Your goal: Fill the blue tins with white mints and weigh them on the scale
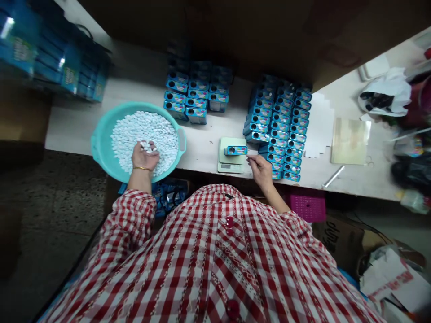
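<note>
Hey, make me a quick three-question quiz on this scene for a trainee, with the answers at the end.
1. What does the left hand hold over the turquoise oval plastic basin?
2. True or false: one blue rectangular container sits on the pale green flat scale.
3. Which is nearest the right hand? A) the scale; B) the white plastic bag; C) the silver rod.

Key:
1. Several small white pieces.
2. True.
3. A.
</note>
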`<move>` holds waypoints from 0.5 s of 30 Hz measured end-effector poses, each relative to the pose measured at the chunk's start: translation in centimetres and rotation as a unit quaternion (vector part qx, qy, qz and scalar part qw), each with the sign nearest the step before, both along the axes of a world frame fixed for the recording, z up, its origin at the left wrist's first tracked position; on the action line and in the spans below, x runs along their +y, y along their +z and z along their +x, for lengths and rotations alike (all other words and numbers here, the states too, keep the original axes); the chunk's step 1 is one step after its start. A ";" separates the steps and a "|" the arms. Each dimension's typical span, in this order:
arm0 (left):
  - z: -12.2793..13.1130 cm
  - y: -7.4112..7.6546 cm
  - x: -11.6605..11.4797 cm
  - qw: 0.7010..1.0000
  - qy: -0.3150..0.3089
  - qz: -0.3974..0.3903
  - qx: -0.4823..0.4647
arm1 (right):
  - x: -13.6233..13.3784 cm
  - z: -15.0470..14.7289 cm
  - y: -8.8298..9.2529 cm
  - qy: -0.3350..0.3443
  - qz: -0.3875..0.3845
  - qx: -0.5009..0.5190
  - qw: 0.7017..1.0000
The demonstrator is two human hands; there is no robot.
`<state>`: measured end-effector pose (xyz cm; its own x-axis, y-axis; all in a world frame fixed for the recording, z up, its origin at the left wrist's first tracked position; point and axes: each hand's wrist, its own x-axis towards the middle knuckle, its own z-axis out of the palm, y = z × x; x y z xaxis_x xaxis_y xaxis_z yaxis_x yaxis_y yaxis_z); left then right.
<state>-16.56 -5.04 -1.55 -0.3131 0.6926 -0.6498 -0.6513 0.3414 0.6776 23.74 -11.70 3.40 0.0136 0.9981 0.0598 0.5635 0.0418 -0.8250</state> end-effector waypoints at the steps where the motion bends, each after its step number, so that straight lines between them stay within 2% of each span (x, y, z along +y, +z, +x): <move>1: -0.2 0.5 -0.2 0.998 0.042 0.019 -0.047 | 0.3 -0.3 0.2 0.010 0.004 0.004 1.000; 4: 0.0 1.5 -0.7 0.982 0.157 0.073 -0.077 | 0.6 -1.4 0.3 0.048 0.003 0.019 0.999; 5: 0.3 1.7 -0.8 0.978 0.173 0.077 -0.086 | 0.7 -2.1 0.3 0.065 -0.001 0.022 0.998; 8: 1.8 2.4 -0.7 0.979 0.146 0.061 -0.130 | 0.9 -5.6 1.0 0.144 0.000 0.012 0.990; 11: 4.4 3.5 -1.0 0.978 0.111 0.054 -0.167 | 1.2 -10.6 2.8 0.255 0.035 -0.028 0.966; 15: 8.9 4.8 -2.9 0.980 0.034 0.007 -0.196 | 1.8 -16.6 4.1 0.340 0.071 -0.185 0.919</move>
